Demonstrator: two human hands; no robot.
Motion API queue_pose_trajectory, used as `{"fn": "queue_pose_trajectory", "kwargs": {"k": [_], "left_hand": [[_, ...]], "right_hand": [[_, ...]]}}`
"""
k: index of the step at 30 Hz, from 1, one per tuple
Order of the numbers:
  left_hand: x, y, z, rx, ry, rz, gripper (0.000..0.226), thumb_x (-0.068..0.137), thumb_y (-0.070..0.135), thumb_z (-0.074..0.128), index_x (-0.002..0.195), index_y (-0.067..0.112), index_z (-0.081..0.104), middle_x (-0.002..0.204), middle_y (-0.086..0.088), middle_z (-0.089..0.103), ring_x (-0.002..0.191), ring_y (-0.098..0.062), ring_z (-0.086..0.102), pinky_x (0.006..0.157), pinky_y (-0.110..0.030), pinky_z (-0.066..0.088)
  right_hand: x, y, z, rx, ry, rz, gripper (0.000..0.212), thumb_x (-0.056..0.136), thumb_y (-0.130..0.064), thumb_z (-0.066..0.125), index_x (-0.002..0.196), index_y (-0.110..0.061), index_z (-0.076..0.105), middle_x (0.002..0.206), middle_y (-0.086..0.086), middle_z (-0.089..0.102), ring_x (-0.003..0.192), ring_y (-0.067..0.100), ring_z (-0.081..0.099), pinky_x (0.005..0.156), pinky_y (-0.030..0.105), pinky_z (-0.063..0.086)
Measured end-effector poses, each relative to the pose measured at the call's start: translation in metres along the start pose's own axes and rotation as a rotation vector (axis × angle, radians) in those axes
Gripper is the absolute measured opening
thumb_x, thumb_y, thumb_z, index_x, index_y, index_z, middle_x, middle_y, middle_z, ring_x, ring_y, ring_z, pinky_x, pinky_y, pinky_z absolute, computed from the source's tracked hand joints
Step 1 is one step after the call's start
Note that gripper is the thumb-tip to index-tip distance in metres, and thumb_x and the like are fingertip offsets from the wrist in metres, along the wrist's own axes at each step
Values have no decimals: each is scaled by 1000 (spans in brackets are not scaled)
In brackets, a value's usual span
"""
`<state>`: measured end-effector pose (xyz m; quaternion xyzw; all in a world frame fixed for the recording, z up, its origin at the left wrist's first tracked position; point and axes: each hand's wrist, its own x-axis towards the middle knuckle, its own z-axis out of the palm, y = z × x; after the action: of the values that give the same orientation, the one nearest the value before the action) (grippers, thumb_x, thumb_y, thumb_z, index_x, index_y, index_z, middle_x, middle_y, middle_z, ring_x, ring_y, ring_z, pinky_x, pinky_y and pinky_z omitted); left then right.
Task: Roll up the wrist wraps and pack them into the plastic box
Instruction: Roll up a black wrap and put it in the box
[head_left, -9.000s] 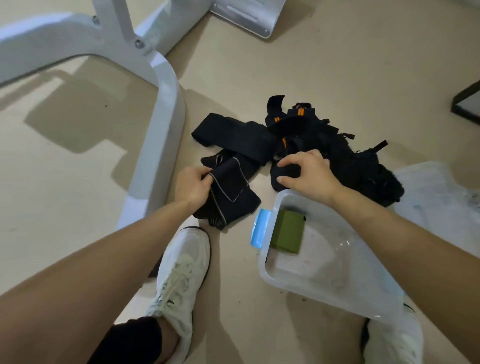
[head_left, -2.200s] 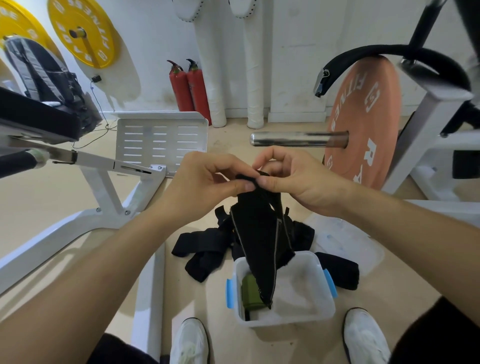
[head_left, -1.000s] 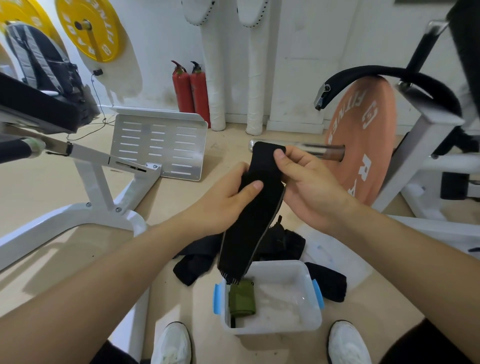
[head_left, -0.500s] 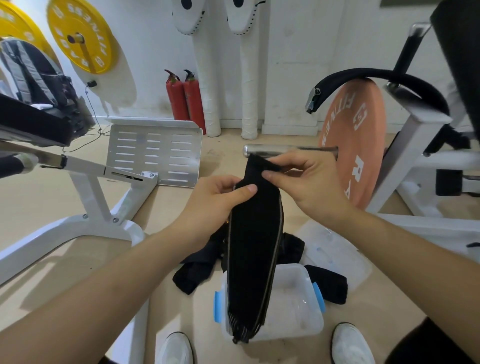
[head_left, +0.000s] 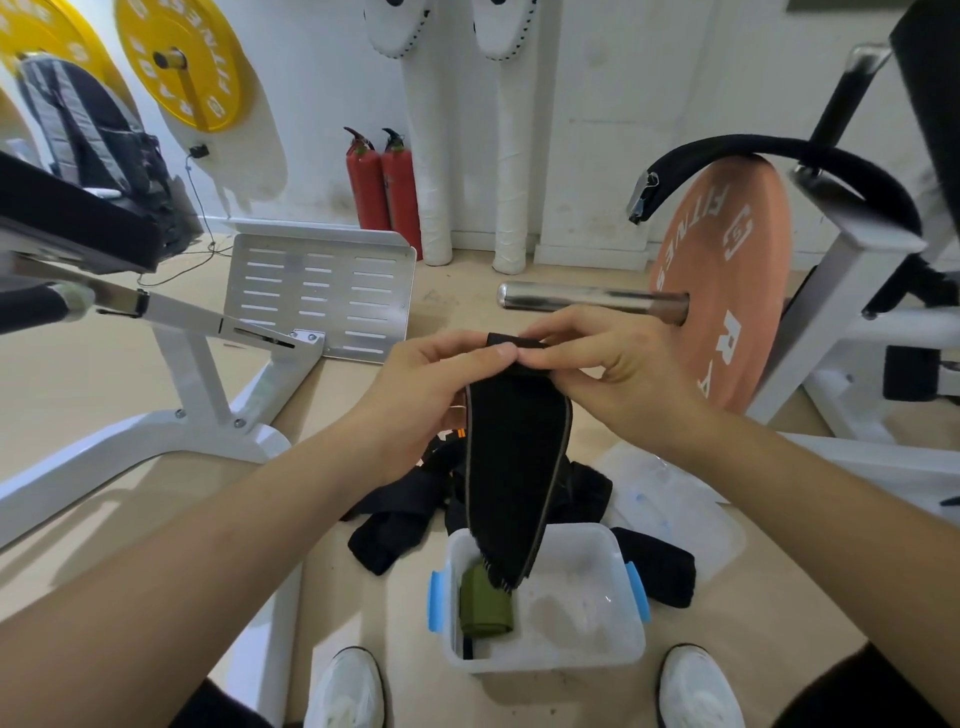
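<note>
Black wrist wrap (head_left: 511, 467) hung lengthwise in the air, gray-edged, its fringed lower end dangling over the open plastic box (head_left: 545, 662) on the floor.

Left hand (head_left: 431, 384) and right hand (head_left: 613, 374) met at the wrap's top end. Each pinched it between thumb and curled fingers, the thumbs nearly touching. Top edge looked folded over, but the fingers covered it, so a started roll could not be told.

In the box, at its left end, lay a green rolled wrap (head_left: 485, 610), its top corner masked by the hanging fringe. A dark strip beside it was too small to make out.

Pile of black wraps (head_left: 395, 519) lay on the floor behind the box, largely hidden by the hanging wrap and the left forearm; orange markings showed under the left wrist. Another black wrap (head_left: 657, 571) lay just right of the box, near the clear lid (head_left: 675, 509).

Left shoe (head_left: 345, 691) and right shoe (head_left: 698, 686) were cut off at the bottom edge. Beyond stood an orange weight plate (head_left: 727, 291) on a steel bar (head_left: 582, 300), and two red fire extinguishers (head_left: 384, 182).
</note>
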<state>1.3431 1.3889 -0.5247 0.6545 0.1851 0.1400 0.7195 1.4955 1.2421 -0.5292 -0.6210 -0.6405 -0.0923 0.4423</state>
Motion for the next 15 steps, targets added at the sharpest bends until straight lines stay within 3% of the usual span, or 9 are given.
{"fn": "queue_pose_trajectory", "kwargs": {"k": [2, 4, 7, 10, 15], "left_hand": [[0, 0, -3, 11, 9, 40, 41, 82, 30, 73, 118, 10, 74, 108, -13, 78, 99, -26, 76, 79, -32, 60], [0, 2, -6, 29, 19, 78, 37, 85, 25, 71, 119, 10, 73, 106, -15, 78, 97, -28, 77, 77, -32, 61], [-3, 1, -6, 64, 18, 130, 29, 92, 13, 69, 120, 9, 72, 103, -15, 79, 96, -28, 77, 75, -31, 61], [-6, 1, -3, 89, -4, 179, 29, 92, 11, 69, 120, 9, 72, 102, -15, 79, 96, -29, 77, 75, -31, 62], [-8, 5, -1, 87, -2, 200, 28, 94, 9, 66, 122, 11, 72, 101, -10, 80, 95, -24, 78, 71, -27, 61]], "right_hand": [[-1, -4, 1, 101, -4, 95, 33, 85, 10, 67, 105, -13, 79, 111, -2, 74, 102, 9, 71, 93, 24, 56], [-1, -8, 0, 328, 1, 306, 30, 83, 16, 62, 98, -6, 78, 113, 1, 75, 104, 13, 72, 92, 29, 58], [-1, -10, -5, 582, -19, 548, 26, 87, 8, 70, 107, -6, 62, 102, 3, 75, 87, 23, 76, 78, 34, 62], [-3, -12, -4, 637, -65, 582, 34, 91, 1, 70, 121, -12, 62, 100, 17, 70, 83, 32, 76, 68, 39, 62], [-6, -11, 5, 702, 59, 522, 32, 90, 1, 70, 121, -8, 69, 110, 16, 70, 88, 35, 76, 68, 41, 63]]}}
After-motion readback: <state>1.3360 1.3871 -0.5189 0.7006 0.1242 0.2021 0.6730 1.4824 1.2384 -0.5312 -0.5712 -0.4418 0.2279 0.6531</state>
